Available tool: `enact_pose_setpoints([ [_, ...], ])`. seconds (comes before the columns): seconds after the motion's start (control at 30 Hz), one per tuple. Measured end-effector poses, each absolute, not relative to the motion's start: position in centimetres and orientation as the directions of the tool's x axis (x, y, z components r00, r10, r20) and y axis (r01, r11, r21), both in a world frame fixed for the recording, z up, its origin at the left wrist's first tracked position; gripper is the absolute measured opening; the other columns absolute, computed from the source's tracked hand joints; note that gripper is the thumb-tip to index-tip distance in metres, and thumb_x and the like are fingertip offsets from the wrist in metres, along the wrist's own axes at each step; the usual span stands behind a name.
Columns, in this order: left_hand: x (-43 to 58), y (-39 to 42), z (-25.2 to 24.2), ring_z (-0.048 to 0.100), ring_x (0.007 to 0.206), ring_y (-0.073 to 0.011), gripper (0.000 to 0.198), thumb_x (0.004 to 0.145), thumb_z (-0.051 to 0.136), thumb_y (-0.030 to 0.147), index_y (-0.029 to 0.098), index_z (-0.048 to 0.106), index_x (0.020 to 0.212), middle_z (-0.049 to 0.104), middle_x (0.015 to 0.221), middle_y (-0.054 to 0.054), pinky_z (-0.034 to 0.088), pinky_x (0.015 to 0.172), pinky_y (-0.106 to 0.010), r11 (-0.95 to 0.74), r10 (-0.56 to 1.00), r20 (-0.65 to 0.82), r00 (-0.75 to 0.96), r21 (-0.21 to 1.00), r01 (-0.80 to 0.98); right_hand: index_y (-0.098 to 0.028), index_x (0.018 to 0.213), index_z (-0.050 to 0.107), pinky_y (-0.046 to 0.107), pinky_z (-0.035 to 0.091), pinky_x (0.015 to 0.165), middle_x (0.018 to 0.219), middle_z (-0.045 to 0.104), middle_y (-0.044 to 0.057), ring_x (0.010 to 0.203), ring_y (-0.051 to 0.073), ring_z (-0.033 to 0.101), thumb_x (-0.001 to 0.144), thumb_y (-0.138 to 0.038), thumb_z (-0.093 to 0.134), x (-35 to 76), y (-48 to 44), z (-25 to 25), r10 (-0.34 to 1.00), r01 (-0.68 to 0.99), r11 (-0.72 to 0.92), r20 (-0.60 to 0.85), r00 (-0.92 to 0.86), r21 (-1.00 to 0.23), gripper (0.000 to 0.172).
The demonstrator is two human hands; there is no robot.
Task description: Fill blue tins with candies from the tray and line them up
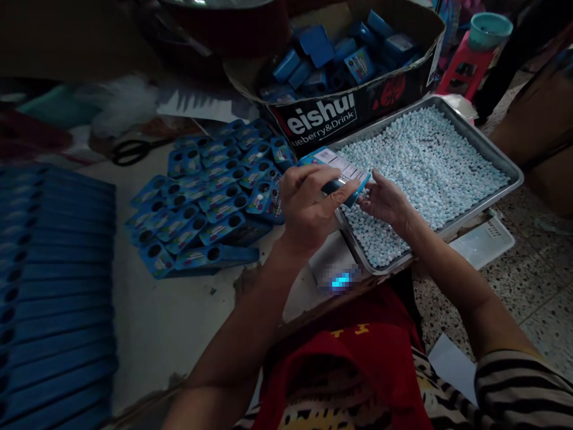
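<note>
Left hand (308, 202): fingers clasp tilted blue box (344, 167) | Right hand (385, 200): fingers curl by its end, grip unclear | Pale pellets (447, 158) cover tray (518, 178) beneath

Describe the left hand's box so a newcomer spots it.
Start at the metal tray of pale pellets. At its left edge, the left hand holds a blue box, its white-labelled face turned up. Other blue boxes cluster on the table or lie in the carton; only this one is hand-held.
</note>
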State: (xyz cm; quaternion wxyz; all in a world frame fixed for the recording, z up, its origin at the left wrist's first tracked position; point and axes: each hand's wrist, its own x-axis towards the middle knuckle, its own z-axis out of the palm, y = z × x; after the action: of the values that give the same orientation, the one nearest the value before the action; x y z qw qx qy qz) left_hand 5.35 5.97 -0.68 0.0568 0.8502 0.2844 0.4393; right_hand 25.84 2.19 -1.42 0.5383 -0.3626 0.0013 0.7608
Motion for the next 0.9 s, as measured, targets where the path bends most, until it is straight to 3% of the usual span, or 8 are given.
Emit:
enact_pose_setpoints([
  [0.23, 6.1, 6.8, -1.6, 0.071, 0.126, -0.0308, 0.024, 0.116, 0.065, 0.034, 0.032, 0.087, 0.124, 0.082, 0.126, -0.008, 0.057, 0.117, -0.05, -0.788, 0.592, 0.7, 0.401, 0.395, 0.473, -0.021, 0.107, 0.063, 0.021, 0.051, 0.044, 0.074, 0.07, 0.006, 0.057, 0.017, 0.061, 0.125, -0.059, 0.037, 26.0, 1.8, -0.7, 0.778, -0.804, -0.453, -0.611, -0.146, -0.386, 0.049],
  [0.37, 4.6, 5.8, -1.7, 0.076, 0.118, -0.0301, 0.026, 0.112, 0.073, 0.045, 0.03, 0.084, 0.13, 0.082, 0.122, -0.007, 0.063, 0.11, -0.05, -0.717, 0.677, 0.693, 0.247, 0.546, 0.434, -0.018, 0.109, 0.067, 0.018, 0.046, 0.04, 0.082, 0.076, 0.009, 0.058, 0.016, 0.059, 0.123, -0.04, 0.04, 26.2, 1.7, -0.2, 0.775, -0.765, -0.489, -0.612, -0.159, -0.42, 0.038],
  [0.5, 1.6, 2.5, -1.9, 0.08, 0.118, -0.0305, 0.044, 0.098, 0.09, 0.049, 0.028, 0.078, 0.134, 0.082, 0.125, -0.007, 0.068, 0.108, -0.046, -0.476, 0.875, 0.478, 0.078, 0.82, 0.32, -0.017, 0.107, 0.072, 0.016, 0.05, 0.046, 0.079, 0.076, 0.007, 0.06, 0.014, 0.059, 0.11, -0.017, 0.051, 26.0, 1.3, 0.4, 0.783, -0.701, -0.492, -0.614, -0.097, -0.517, 0.021],
  [0.6, -0.7, -0.9, -2.8, 0.083, 0.113, -0.0282, 0.054, 0.088, 0.096, 0.045, 0.026, 0.073, 0.134, 0.082, 0.123, -0.006, 0.072, 0.102, -0.041, -0.277, 0.961, 0.272, 0.055, 0.942, 0.189, -0.014, 0.1, 0.076, 0.013, 0.051, 0.055, 0.078, 0.074, 0.004, 0.062, 0.01, 0.06, 0.096, -0.006, 0.062, 25.5, 0.7, 0.8, 0.852, -0.623, -0.404, -0.524, 0.011, -0.67, 0.017],
  [0.7, -2.0, -4.0, -4.3, 0.084, 0.109, -0.0266, 0.054, 0.083, 0.098, 0.04, 0.027, 0.072, 0.129, 0.082, 0.118, -0.005, 0.073, 0.098, -0.039, -0.152, 0.988, 0.146, 0.057, 0.982, 0.11, -0.015, 0.093, 0.079, 0.013, 0.047, 0.058, 0.081, 0.075, 0.002, 0.065, 0.008, 0.059, 0.089, -0.008, 0.07, 25.4, 0.2, 1.0, 0.935, -0.456, -0.252, -0.336, 0.112, -0.853, 0.012],
  [0.77, -2.1, -5.3, -5.4, 0.084, 0.108, -0.0269, 0.053, 0.081, 0.099, 0.039, 0.027, 0.072, 0.124, 0.082, 0.115, -0.004, 0.073, 0.097, -0.038, -0.109, 0.993, 0.106, 0.042, 0.991, 0.082, -0.018, 0.091, 0.079, 0.014, 0.047, 0.059, 0.082, 0.075, 0.001, 0.066, 0.008, 0.059, 0.086, -0.013, 0.074, 25.6, 0.2, 0.9, 0.952, -0.371, -0.183, -0.258, 0.162, -0.91, 0.009],
  [0.9, -1.8, -6.2, -7.0, 0.084, 0.11, -0.0279, 0.056, 0.08, 0.1, 0.042, 0.026, 0.07, 0.125, 0.081, 0.117, -0.006, 0.072, 0.101, -0.041, -0.101, 0.994, 0.099, 0.037, 0.993, 0.062, -0.02, 0.097, 0.077, 0.014, 0.043, 0.056, 0.082, 0.076, -0.001, 0.064, 0.007, 0.058, 0.076, -0.012, 0.074, 26.6, 0.8, 0.5, 0.93, -0.378, -0.219, -0.309, 0.198, -0.899, 0.022],
])
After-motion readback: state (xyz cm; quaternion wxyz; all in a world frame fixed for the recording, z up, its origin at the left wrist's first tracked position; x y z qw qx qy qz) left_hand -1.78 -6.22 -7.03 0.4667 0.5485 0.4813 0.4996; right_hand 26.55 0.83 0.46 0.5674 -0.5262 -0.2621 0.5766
